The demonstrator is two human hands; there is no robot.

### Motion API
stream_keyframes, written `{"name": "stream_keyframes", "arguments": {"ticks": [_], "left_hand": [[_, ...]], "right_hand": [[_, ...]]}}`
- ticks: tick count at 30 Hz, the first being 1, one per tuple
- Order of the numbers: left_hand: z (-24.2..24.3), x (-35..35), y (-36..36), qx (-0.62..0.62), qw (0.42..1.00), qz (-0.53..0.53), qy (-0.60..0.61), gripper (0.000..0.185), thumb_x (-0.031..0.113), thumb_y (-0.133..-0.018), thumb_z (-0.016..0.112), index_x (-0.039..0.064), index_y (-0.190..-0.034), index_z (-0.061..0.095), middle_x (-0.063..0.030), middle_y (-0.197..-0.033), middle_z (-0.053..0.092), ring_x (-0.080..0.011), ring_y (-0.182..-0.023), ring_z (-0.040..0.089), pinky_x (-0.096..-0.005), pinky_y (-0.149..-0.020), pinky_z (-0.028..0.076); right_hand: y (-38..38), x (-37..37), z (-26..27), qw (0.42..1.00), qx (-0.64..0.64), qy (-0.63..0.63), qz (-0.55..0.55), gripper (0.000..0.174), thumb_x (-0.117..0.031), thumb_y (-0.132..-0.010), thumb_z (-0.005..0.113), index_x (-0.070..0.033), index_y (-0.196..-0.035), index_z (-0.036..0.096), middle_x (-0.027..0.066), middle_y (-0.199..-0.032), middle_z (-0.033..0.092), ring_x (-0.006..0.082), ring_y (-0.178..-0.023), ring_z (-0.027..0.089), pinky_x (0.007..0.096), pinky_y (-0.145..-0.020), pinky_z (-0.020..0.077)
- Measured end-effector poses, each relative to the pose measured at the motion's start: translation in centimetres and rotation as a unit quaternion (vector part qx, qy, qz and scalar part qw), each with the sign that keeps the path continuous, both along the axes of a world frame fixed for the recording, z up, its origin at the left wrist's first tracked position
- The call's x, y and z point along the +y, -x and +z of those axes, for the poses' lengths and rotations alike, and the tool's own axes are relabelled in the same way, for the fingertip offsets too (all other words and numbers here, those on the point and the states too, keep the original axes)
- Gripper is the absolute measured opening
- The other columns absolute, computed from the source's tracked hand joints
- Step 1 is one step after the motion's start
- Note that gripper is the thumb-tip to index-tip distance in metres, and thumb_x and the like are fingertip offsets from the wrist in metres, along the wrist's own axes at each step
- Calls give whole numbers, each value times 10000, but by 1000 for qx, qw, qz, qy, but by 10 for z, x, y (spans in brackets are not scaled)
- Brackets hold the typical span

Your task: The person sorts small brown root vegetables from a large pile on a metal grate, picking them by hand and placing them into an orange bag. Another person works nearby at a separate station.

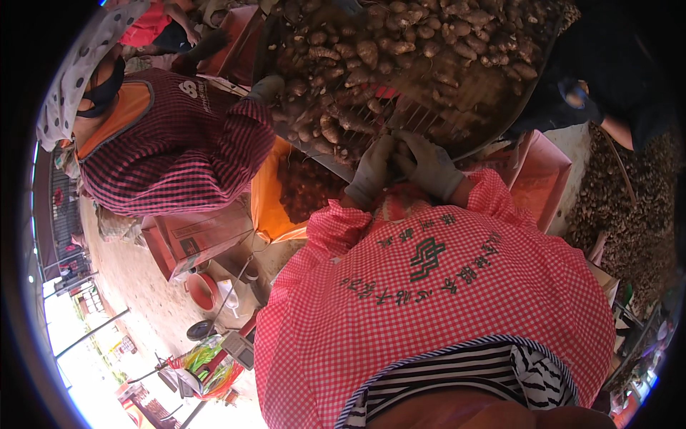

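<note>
A heap of brown taro corms (423, 32) covers much of a dark sorting table (482, 110) in front of me. Both my hands wear pale work gloves and meet at the table's near edge. My left hand (373, 169) and my right hand (429, 163) have bent fingers turned towards each other; what lies between them is too dark to make out. Just beyond them, metal bars (420, 115) span a gap in the tabletop. Longer corms (351, 120) lie beside the bars on the left. A co-worker's gloved hand (268, 88) rests at the table's left edge.
An orange-lined container (265, 198) holding dark corms stands below the table, left of my hands. Cardboard boxes (201, 236) (541, 171) flank me. A co-worker in a checked smock (182, 145) is at left, another person in dark clothes at right. A red bucket (202, 291) and a scale (237, 349) are lower left.
</note>
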State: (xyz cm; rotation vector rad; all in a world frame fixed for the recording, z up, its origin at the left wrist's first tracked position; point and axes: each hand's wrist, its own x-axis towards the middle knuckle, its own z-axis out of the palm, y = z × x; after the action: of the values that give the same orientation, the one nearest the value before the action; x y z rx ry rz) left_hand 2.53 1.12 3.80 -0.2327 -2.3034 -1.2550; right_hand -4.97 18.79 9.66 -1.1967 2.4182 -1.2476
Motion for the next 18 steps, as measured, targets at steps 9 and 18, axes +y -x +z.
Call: {"name": "stream_keyframes", "arguments": {"ticks": [9,18], "left_hand": [[12,-4,16,-338,614,-129,-701,394,483,-1151,516,120,-1219,653,23,-963,659,-87,-628,521,-259,-555,419],[15,-19,5,-116,942,112,-294,215,283,-1100,628,119,-1234,666,-56,-937,677,-263,-780,668,-343,-719,570]], "right_hand": [[47,-3,8,991,61,-21,114,583,-270,-1003,736,-111,-1534,556,184,-1159,724,405,-1039,732,486,-897,594],[144,-58,12,847,-517,107,65,471,-365,-1059,745,-39,-1395,696,71,-1164,765,177,-944,717,335,-839,599]]}}
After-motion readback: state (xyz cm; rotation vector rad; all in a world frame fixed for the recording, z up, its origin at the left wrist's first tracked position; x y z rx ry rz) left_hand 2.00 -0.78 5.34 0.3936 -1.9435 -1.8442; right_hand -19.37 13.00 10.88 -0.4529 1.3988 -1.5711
